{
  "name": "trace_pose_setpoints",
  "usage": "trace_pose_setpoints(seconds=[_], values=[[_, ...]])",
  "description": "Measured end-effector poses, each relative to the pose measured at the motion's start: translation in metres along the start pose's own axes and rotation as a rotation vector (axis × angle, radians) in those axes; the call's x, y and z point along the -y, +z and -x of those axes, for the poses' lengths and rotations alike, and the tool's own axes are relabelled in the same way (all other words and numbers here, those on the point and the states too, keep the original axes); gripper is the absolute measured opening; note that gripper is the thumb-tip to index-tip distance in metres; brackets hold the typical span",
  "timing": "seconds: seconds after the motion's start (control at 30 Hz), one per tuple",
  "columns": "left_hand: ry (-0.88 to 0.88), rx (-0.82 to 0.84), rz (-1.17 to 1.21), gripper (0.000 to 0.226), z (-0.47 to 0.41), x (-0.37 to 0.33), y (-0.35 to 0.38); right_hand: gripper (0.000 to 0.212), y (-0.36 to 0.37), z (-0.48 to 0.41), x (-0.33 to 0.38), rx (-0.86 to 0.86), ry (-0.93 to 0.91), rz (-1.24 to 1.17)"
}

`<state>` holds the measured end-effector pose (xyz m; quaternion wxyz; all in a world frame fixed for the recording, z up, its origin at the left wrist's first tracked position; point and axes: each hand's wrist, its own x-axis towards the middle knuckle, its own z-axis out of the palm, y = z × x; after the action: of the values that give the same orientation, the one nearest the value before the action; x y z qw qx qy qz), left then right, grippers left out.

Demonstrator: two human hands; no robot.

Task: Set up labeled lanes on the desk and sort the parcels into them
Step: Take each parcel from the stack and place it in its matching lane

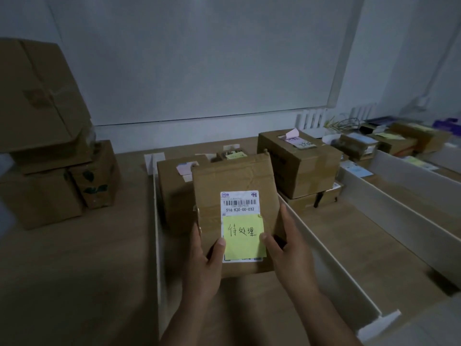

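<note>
I hold a flat brown cardboard parcel (234, 181) in both hands above the leftmost lane, its top face tilted toward me. It carries a white shipping label (240, 201) with a barcode. A yellow sticky note (243, 237) with handwritten characters covers the label's lower part. My left hand (203, 260) grips the parcel's lower left edge, thumb on the note's edge. My right hand (287, 248) grips the lower right edge, thumb touching the note. White divider strips (331, 258) split the desk into lanes.
Another brown parcel (174, 186) lies in the same lane behind the held one. Stacked boxes (299, 166) fill the lane to the right, and more labeled parcels (389, 143) sit farther right. A pile of large cartons (47, 136) stands at the left on the wooden desk (74, 270).
</note>
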<state>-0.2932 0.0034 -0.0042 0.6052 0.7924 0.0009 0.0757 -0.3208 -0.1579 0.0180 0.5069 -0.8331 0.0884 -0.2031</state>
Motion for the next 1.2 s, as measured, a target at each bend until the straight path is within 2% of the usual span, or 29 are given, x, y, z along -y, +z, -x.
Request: trace_pose_setpoints(seconds=[0.2,0.5,0.9,1.03,1.2], values=[[-0.111,0.045,-0.064,0.074,-0.004,0.022,0.046,0.074,-0.011,-0.013,-0.050,0.029,0.130,0.069],[-0.303,0.051,-0.186,0.050,-0.012,0.033,0.098,0.074,-0.022,-0.054,-0.098,0.144,0.215,0.220],[-0.446,0.084,-0.447,0.058,-0.067,0.029,0.127,0.064,-0.008,-0.114,-0.112,0.296,0.216,0.455],[-0.451,0.053,-0.459,0.046,-0.082,0.021,0.134,0.053,0.002,-0.138,-0.116,0.315,0.230,0.474],[-0.484,0.012,-0.497,0.062,-0.102,0.020,0.145,0.050,0.008,-0.167,-0.118,0.348,0.218,0.505]])
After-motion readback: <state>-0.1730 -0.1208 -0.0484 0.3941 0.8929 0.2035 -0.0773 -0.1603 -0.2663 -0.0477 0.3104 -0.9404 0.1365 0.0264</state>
